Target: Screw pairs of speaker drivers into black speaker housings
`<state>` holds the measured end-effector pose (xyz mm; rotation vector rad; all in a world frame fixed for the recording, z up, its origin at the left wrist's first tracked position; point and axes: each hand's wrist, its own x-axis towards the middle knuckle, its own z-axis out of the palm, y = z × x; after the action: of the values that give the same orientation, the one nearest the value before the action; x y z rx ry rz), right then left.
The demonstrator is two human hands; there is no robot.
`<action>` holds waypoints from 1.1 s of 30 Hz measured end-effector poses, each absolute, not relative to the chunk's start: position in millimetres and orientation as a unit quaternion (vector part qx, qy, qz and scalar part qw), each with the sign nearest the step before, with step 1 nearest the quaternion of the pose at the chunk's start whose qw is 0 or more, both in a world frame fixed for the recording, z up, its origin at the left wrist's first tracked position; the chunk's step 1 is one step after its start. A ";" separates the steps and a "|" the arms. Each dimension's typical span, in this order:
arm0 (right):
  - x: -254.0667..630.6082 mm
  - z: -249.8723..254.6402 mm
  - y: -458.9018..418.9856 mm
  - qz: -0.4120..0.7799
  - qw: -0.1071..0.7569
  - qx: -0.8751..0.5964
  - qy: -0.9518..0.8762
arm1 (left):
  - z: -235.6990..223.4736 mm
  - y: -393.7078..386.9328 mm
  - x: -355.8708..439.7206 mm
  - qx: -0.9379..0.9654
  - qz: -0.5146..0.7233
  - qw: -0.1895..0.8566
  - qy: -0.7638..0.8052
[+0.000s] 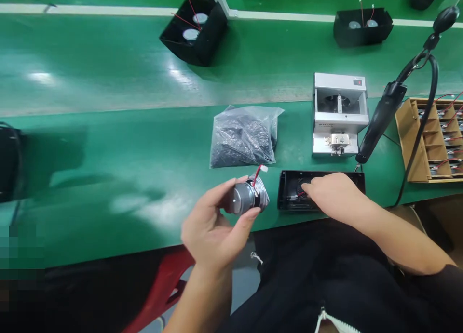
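Note:
My left hand is wrapped round a small speaker driver, holding it just above the table's front edge. The driver has a grey metal magnet, and a short red lead with a white plug sticks up from it. My right hand reaches into a long black plastic housing that lies on the table, its fingers bent and close together. The fingertips are at a dark round part inside, beside a bit of red wire. Whatever they grip is hidden under the hand.
A clear bag of dark parts lies behind my left hand. A silver screw feeder stands behind the housing, with a hanging black electric screwdriver beside it. To the right is a divided cardboard box; farther back sits a black box.

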<state>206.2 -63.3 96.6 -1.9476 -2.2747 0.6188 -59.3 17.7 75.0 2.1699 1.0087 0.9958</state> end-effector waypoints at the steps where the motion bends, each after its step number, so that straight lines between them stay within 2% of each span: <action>1: 202.2 95.4 -55.7 0.199 0.024 -0.634 -0.747 | 76.3 21.1 -62.2 0.790 0.381 0.288 0.385; 5: 203.0 100.6 -54.4 0.179 0.034 -0.637 -0.749 | 92.8 30.7 -54.6 0.820 0.336 0.311 0.345; 10: 236.6 114.8 -103.6 0.102 0.149 -0.680 -0.711 | 118.3 37.3 -18.6 0.922 0.219 0.271 0.171; 14: 244.3 103.5 -133.5 0.054 0.227 -0.710 -0.665 | 120.4 38.9 13.4 0.970 0.092 0.193 0.114; 19: 233.2 86.8 -135.4 0.013 0.263 -0.720 -0.642 | 109.5 40.3 34.3 0.987 -0.043 0.106 0.113; 28: 235.0 78.5 -132.6 -0.003 0.299 -0.694 -0.655 | 112.1 38.2 44.5 0.974 -0.135 0.115 0.137; 33: 234.3 75.2 -132.5 -0.012 0.307 -0.688 -0.657 | 105.1 40.8 40.3 0.979 -0.112 0.125 0.117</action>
<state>234.3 -132.5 75.2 -1.8191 -1.7386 -0.0327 40.3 40.8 105.1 2.8527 0.3424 -0.3260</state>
